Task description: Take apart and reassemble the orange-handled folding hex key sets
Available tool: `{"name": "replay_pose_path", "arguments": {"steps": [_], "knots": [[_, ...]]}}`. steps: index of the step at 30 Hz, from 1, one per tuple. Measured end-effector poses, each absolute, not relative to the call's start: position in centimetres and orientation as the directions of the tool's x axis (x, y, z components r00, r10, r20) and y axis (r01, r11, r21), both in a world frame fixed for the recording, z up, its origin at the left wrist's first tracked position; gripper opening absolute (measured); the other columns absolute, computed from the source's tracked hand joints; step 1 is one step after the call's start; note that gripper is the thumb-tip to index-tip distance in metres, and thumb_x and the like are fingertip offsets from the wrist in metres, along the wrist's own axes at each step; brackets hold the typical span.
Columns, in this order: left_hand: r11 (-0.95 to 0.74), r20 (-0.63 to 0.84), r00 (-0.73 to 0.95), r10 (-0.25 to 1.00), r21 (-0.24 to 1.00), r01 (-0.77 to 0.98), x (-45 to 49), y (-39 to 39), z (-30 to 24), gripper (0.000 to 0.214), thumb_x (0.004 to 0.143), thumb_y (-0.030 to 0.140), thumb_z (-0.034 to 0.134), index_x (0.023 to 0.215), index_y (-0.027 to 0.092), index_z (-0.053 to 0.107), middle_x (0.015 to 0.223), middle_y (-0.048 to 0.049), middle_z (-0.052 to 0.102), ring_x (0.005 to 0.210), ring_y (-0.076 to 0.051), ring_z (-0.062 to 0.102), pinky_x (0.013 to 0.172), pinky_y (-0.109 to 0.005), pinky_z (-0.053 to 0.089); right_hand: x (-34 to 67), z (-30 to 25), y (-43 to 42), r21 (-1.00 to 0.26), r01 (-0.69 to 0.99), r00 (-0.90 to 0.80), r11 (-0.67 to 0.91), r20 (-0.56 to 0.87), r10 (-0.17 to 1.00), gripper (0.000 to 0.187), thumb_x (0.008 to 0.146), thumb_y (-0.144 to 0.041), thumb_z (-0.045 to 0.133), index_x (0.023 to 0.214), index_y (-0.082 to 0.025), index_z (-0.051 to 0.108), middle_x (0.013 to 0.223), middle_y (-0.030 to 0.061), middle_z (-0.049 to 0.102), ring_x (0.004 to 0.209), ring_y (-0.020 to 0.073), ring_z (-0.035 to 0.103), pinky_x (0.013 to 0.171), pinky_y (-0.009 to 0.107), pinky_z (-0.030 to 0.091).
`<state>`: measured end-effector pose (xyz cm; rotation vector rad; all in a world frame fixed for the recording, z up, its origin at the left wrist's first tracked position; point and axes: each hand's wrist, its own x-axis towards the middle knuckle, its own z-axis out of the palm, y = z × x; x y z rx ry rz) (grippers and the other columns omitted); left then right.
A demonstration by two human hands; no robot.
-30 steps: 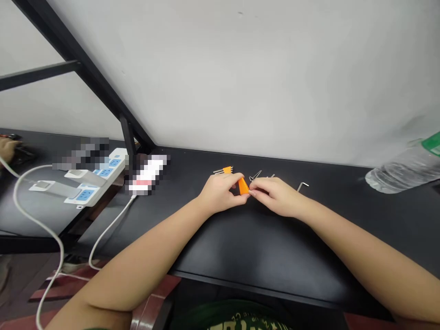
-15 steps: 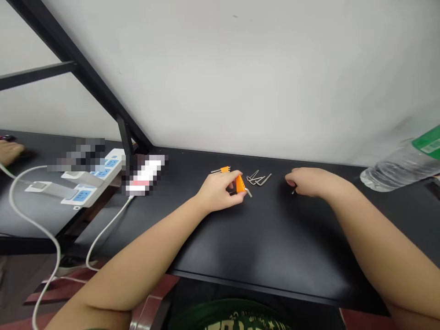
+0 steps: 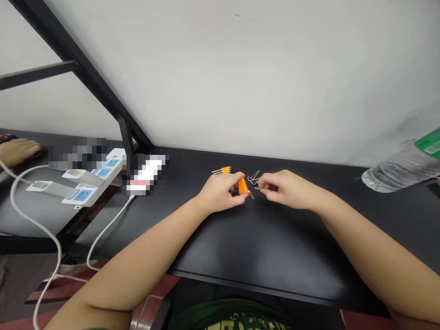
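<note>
My left hand [image 3: 220, 192] is closed on a small orange holder [image 3: 243, 185] with one hex key sticking out of its lower end, held just above the black table [image 3: 261, 247]. My right hand [image 3: 287, 189] pinches a thin silver hex key [image 3: 258, 187], its tip pointing left at the holder, a short gap away. Several loose silver hex keys [image 3: 253, 176] lie on the table just behind the two hands. A second orange holder [image 3: 224, 170] with keys in it lies behind my left hand.
A clear plastic water bottle [image 3: 402, 167] with a green label lies at the far right. A white and blue power strip [image 3: 92, 181] with plugs and white cables sits at the left. Another person's hand [image 3: 19, 151] rests at the far left edge.
My right hand went right to a lone hex key on the table, picked it up, and came back left to the orange holder. The left hand stayed put.
</note>
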<state>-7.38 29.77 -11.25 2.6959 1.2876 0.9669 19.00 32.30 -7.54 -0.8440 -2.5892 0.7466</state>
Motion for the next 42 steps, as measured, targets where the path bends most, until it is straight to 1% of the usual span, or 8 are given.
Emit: {"name": "replay_pose_path", "arguments": {"steps": [3,9,15,23,30,35,39,42], "knots": [[-0.669,0.528,0.483,0.699,0.243,0.702,-7.2,29.7,-11.1,0.037,0.08,0.037,0.073,0.113,0.023,0.065,0.076,0.0039,0.07,0.064,-0.013,0.067,0.065,-0.026,0.052,18.2,-8.2,32.0,-0.516,0.41,-0.777,0.752,0.234,0.584,0.01,0.095,-0.02,0.054,0.09,-0.021,0.063,0.075,-0.0026,0.062,0.064,0.0115,0.052,0.063,0.025,0.037],[-0.677,0.485,0.514,0.707,0.255,0.69,-7.0,29.5,-10.9,0.029,0.08,0.036,0.072,0.106,0.024,0.065,0.076,0.0038,0.07,0.066,-0.013,0.067,0.064,-0.025,0.05,17.8,-9.0,32.0,-0.431,0.414,-0.771,0.802,0.301,0.56,0.017,0.1,-0.021,0.053,0.099,-0.021,0.07,0.089,0.0015,0.073,0.074,0.0144,0.063,0.069,0.027,0.042],[-0.666,0.46,0.516,0.723,0.265,0.697,-7.1,29.5,-11.1,0.033,0.081,0.039,0.072,0.109,0.024,0.064,0.078,0.0037,0.071,0.068,-0.013,0.067,0.064,-0.026,0.049,18.1,-9.0,32.0,-0.39,0.415,-0.761,0.822,0.347,0.548,0.019,0.102,-0.024,0.054,0.105,-0.023,0.072,0.099,0.0025,0.077,0.084,0.0171,0.069,0.074,0.028,0.046],[-0.653,0.411,0.535,0.738,0.234,0.72,-7.1,29.6,-11.1,0.034,0.082,0.041,0.072,0.11,0.023,0.064,0.077,0.0032,0.07,0.067,-0.014,0.066,0.063,-0.027,0.047,18.3,-8.9,31.9,-0.311,0.404,-0.791,0.86,0.353,0.499,0.022,0.103,-0.024,0.052,0.108,-0.022,0.074,0.096,0.0054,0.073,0.083,0.0172,0.066,0.072,0.028,0.045],[-0.654,0.407,0.542,0.736,0.218,0.725,-7.1,29.7,-11.1,0.029,0.084,0.041,0.07,0.106,0.024,0.063,0.074,0.0034,0.068,0.064,-0.014,0.064,0.06,-0.027,0.044,18.3,-8.6,31.1,-0.15,0.471,-0.809,0.869,0.319,0.494,0.028,0.103,-0.021,0.048,0.109,-0.023,0.075,0.094,0.0064,0.065,0.07,0.0142,0.055,0.062,0.027,0.035],[-0.653,0.413,0.541,0.733,0.2,0.731,-7.2,29.7,-11.0,0.026,0.084,0.041,0.07,0.102,0.024,0.062,0.074,0.0033,0.067,0.063,-0.014,0.062,0.061,-0.026,0.044,17.9,-7.9,30.0,-0.086,0.496,-0.806,0.864,0.324,0.496,0.028,0.101,-0.012,0.046,0.11,-0.02,0.072,0.097,0.0094,0.065,0.079,0.0178,0.054,0.066,0.028,0.035],[-0.664,0.42,0.559,0.715,0.161,0.73,-6.9,29.5,-10.9,0.026,0.083,0.04,0.07,0.1,0.023,0.061,0.072,0.0029,0.066,0.064,-0.015,0.062,0.059,-0.026,0.042,17.5,-7.9,29.5,-0.015,0.452,-0.839,0.892,0.332,0.431,0.029,0.097,-0.004,0.044,0.099,-0.018,0.07,0.091,0.0088,0.064,0.079,0.0195,0.05,0.071,0.031,0.036],[-0.67,0.417,0.566,0.711,0.158,0.726,-6.6,29.3,-11.0,0.022,0.081,0.036,0.07,0.097,0.023,0.061,0.073,0.0029,0.066,0.065,-0.014,0.062,0.059,-0.026,0.042,17.1,-8.3,29.5,-0.035,0.413,-0.854,0.91,0.331,0.4,0.031,0.095,-0.001,0.043,0.097,-0.017,0.068,0.091,0.0082,0.066,0.08,0.02,0.052,0.074,0.033,0.038]]}}
